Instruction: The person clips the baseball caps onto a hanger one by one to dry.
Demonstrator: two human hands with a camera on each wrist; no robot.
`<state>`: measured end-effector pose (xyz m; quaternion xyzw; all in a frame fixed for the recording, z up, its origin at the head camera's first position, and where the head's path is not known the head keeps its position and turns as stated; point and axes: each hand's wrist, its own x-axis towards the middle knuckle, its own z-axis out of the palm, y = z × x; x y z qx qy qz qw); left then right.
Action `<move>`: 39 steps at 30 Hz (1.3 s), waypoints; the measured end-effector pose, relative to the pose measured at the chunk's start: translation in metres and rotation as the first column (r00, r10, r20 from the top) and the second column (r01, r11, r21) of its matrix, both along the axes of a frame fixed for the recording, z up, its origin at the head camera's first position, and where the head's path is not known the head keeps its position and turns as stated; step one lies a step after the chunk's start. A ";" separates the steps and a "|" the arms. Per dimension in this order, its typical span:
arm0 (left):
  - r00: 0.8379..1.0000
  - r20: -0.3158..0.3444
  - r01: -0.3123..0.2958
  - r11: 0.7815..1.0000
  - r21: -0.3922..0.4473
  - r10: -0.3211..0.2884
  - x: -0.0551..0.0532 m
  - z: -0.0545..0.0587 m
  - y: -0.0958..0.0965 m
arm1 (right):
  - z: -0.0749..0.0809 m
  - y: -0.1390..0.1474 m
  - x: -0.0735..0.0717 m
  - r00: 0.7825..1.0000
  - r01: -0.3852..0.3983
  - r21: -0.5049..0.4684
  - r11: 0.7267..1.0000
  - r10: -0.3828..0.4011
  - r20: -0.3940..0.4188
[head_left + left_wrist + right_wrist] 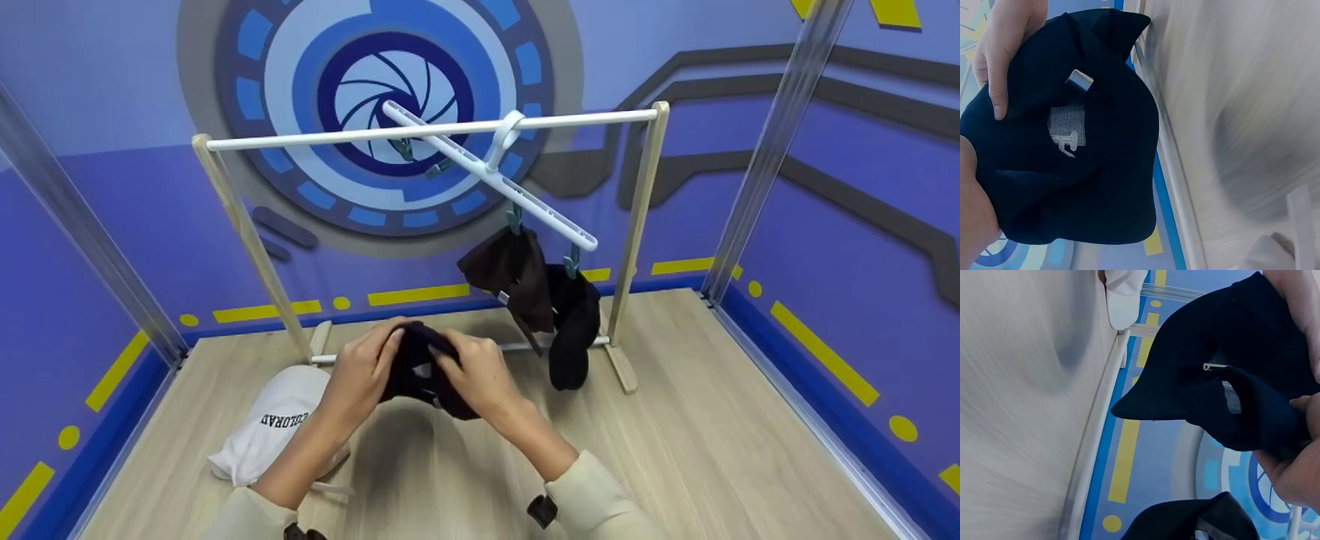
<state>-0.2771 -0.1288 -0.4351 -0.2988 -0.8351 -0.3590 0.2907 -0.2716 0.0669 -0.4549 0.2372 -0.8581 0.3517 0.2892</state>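
A dark baseball cap (454,397) is held up between both hands above the table's middle, its inside partly turned to the head view. My left hand (364,367) grips its left edge, fingers over the top. On the opposite edge, my right hand (480,371) holds the cap with the thumb pressed against the fabric. The left wrist view shows the cap (1112,146) with a pale mesh patch and a small metal buckle (1080,81). Its brim (1140,402) points down toward the table in the right wrist view.
A white cap (255,420) with dark lettering lies on the table at left. Behind stands a wooden rack with a white bar (315,138). From it hangs a slanted white hanger (540,206), with a brown cap (506,266) and a black cap (574,337) clipped on its right half.
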 end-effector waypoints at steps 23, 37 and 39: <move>1.000 -0.025 0.008 0.997 -0.071 -0.010 -0.023 0.031 0.017 | 0.026 0.014 -0.013 0.998 0.016 -0.028 0.999 -0.018 -0.066; 0.999 -0.042 -0.002 0.990 -0.140 -0.004 -0.027 0.051 0.020 | 0.038 0.018 -0.019 0.998 0.012 -0.044 0.999 -0.015 -0.054; 0.999 -0.044 -0.009 0.989 -0.145 0.003 -0.027 0.054 0.021 | 0.039 0.018 -0.020 0.998 0.014 -0.039 0.999 -0.017 -0.058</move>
